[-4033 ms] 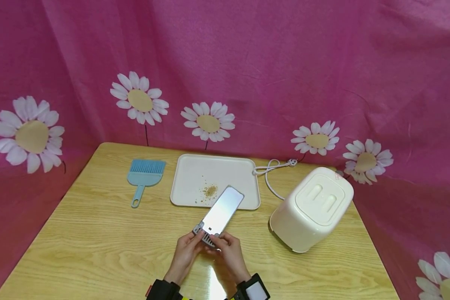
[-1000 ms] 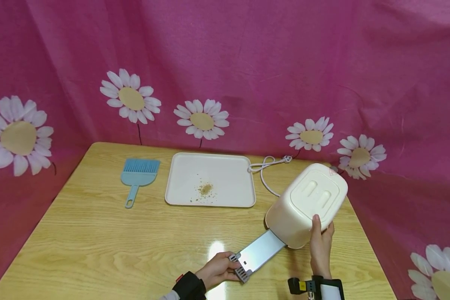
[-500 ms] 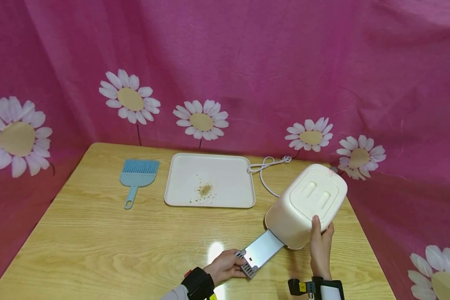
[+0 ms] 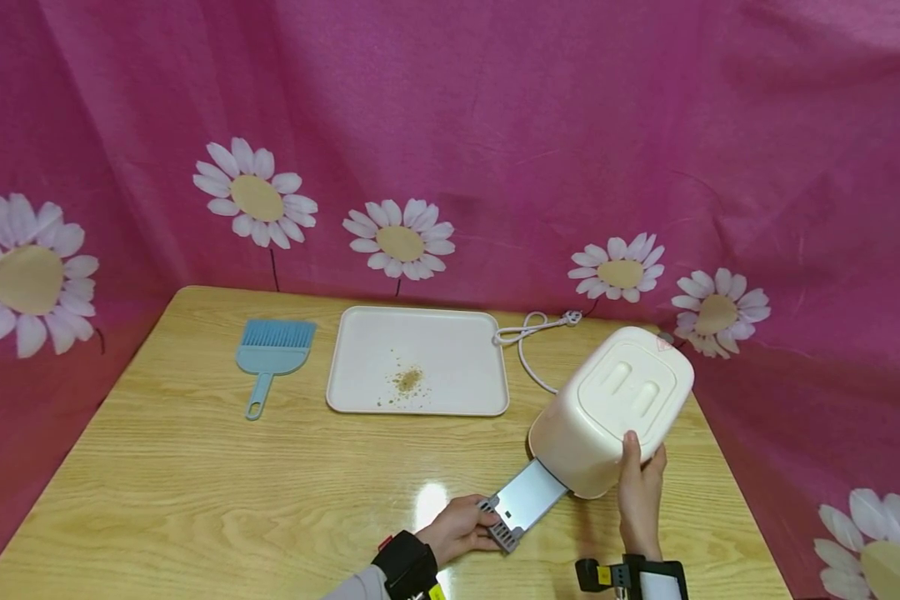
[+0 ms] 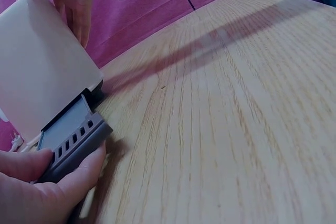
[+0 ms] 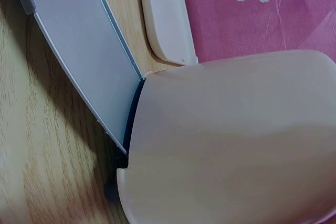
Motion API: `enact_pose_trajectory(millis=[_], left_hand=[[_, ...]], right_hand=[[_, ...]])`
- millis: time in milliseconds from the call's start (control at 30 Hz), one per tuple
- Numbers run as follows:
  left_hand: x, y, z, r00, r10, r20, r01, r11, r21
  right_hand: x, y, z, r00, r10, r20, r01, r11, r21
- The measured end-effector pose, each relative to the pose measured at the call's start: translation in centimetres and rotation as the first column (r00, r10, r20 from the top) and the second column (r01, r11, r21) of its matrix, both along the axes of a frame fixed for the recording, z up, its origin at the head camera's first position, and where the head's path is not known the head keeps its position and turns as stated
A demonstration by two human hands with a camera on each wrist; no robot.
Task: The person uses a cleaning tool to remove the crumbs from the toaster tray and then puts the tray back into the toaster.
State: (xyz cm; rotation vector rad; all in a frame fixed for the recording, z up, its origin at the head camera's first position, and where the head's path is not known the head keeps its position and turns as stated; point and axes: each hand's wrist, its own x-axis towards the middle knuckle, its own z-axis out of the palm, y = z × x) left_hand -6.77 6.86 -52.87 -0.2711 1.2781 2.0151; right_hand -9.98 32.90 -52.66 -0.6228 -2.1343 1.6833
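In the head view my left hand [image 4: 463, 527] pinches the grey slotted end of a metal crumb tray [image 4: 531, 493]. The far end of this crumb tray is hidden inside the low slot of a cream toaster [image 4: 583, 440]. My right hand [image 4: 640, 496] holds the toaster's near right corner, thumb on the top edge and fingers down the side. Seen from the left wrist, thumb and fingers [image 5: 84, 174] clasp the crumb tray's slotted end [image 5: 76, 142]. The right wrist view has the crumb tray [image 6: 86, 51] entering the toaster [image 6: 226, 140] at its base.
A white rectangular tray [image 4: 450, 354] with a small pile of brown crumbs [image 4: 407, 381] lies at the back. Left of it is a blue brush-and-dustpan set [image 4: 273, 358]. The toaster's white cord [image 4: 525, 360] lies looped beside the tray. A pink flowered cloth hangs behind the table.
Four seconds ago both hands held the crumb tray near the white tray. My right hand has since moved onto the toaster, and my left has slid the crumb tray farther into its slot.
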Motion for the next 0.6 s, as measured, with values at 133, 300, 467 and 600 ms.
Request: enact_pose_trajectory(millis=[133,300,467,600], left_hand=[[0.0,0.1,0.0,1.0,-0.013,0.0,0.013,1.0,0.023],[-0.1,0.5,0.1,0.999,-0.024,0.03,0.023,0.999,0.031],[-0.4,1.1,0.2,1.0,-0.022,0.014,0.022,1.0,0.021],[-0.5,1.6,0.3,1.0,-0.014,-0.009,0.014,1.0,0.016]], right_hand=[[-0.6,0.8,-1.6,0.999,-0.036,0.0,0.036,0.999,0.01],[-0.7,1.3,-2.1,0.999,-0.026,-0.019,0.026,0.999,-0.018],[-0.4,0.7,-1.2,1.0,-0.027,0.006,0.027,1.0,0.003],[0.5,-0.8,1.6,0.999,0.007,0.032,-0.007,1.0,-0.001]])
